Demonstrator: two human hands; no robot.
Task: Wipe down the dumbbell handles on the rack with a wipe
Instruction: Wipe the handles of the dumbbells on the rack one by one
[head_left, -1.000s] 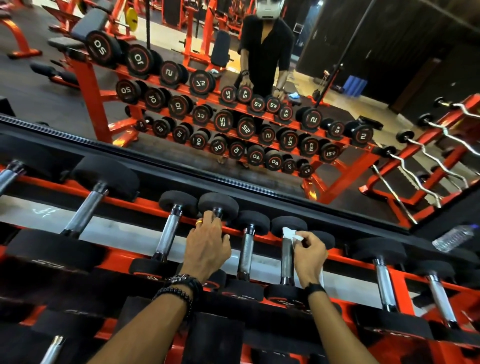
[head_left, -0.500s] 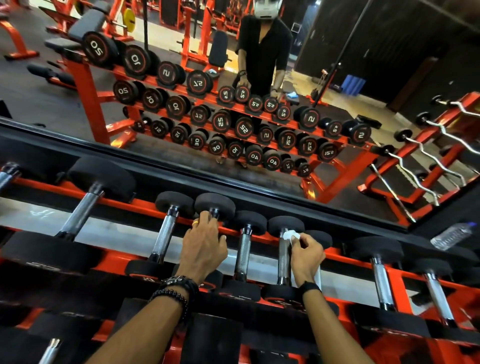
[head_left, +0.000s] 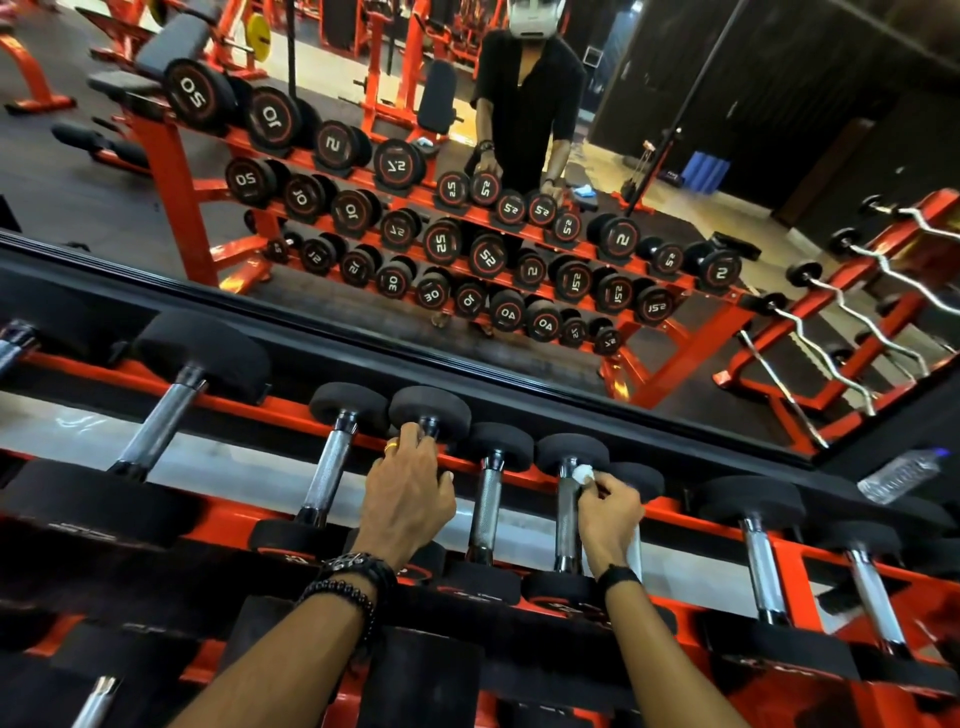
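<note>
Here, right hand (head_left: 609, 512) pinching wipe (head_left: 583, 474) at handle (head_left: 567, 512), left hand (head_left: 408, 499) curled over neighbouring dumbbell (head_left: 430, 415), mirror (head_left: 519, 182) behind.

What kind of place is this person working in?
Almost certainly a gym: an orange rack loaded with dumbbells, a wall mirror reflecting more weights, and curl bars racked on the right.

Orange steel rack (head_left: 789, 566), spanning the lower frame: black-headed dumbbells (head_left: 156, 431) with chrome handles resting side by side.
</note>
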